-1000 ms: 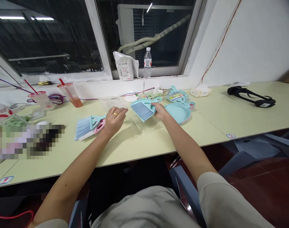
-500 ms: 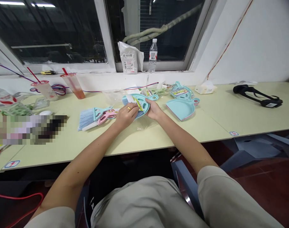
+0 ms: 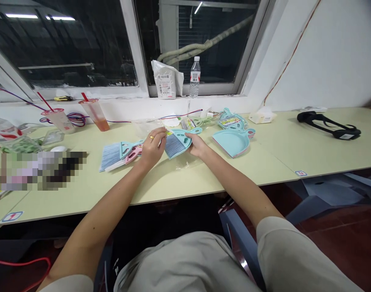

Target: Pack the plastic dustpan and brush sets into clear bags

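Note:
My right hand [image 3: 196,145] grips a blue dustpan and brush set [image 3: 177,145], its blue bristles facing up, above the table. My left hand [image 3: 154,147], with a ring on one finger, is closed at the set's left edge; a bit of the label card shows at its fingertips. Left of it lie a blue brush [image 3: 111,155] and a pink brush [image 3: 133,155], partly overlapping. Stacked dustpans [image 3: 232,142], blue on top, rest to the right. Behind them is a bagged blue set [image 3: 231,121], beside a bagged green set [image 3: 195,122].
Two cups with red straws [image 3: 61,120] [image 3: 96,115] stand at the back left. A water bottle [image 3: 195,79] and a white package [image 3: 166,83] are on the sill. A tissue pack [image 3: 262,116] and a black headset [image 3: 328,125] lie to the right.
My left hand has moved left, drawing the label card off the front of the set. More of the blue bristles now shows. My right hand keeps its grip.

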Demonstrator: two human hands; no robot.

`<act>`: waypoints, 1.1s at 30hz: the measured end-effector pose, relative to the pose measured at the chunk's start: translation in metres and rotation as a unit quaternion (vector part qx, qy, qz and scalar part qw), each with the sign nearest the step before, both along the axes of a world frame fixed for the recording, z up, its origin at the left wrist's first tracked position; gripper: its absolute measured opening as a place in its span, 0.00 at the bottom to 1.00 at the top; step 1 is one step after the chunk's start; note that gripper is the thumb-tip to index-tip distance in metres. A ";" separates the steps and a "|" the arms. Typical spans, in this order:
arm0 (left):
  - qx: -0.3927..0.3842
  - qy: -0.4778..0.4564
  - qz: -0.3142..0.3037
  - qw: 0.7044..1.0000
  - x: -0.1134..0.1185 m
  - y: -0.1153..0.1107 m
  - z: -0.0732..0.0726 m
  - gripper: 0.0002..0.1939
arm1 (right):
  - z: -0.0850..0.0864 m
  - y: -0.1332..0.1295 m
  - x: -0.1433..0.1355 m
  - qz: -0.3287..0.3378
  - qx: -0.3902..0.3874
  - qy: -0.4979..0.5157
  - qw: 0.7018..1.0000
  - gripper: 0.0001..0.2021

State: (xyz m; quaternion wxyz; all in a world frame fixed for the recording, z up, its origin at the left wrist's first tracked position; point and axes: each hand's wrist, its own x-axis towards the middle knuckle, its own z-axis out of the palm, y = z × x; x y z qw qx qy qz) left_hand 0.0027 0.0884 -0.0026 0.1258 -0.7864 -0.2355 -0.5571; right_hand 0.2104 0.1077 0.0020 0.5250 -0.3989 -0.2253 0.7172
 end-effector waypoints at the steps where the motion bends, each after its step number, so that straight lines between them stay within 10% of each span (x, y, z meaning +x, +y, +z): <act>1: 0.016 -0.008 -0.004 1.000 -0.003 -0.001 0.004 0.09 | -0.001 -0.001 -0.002 0.009 0.003 -0.007 1.000 0.09; 14: -0.146 0.074 -0.024 0.986 0.012 -0.010 -0.019 0.09 | -0.001 0.000 -0.006 -0.048 0.047 0.044 0.997 0.12; 24: -0.238 0.044 -0.093 0.966 0.007 -0.020 -0.008 0.08 | -0.012 0.005 -0.007 -0.049 0.046 0.047 0.997 0.11; 33: -0.224 0.030 0.025 0.974 0.002 0.003 -0.014 0.15 | -0.013 0.002 -0.009 -0.040 0.046 0.059 0.996 0.09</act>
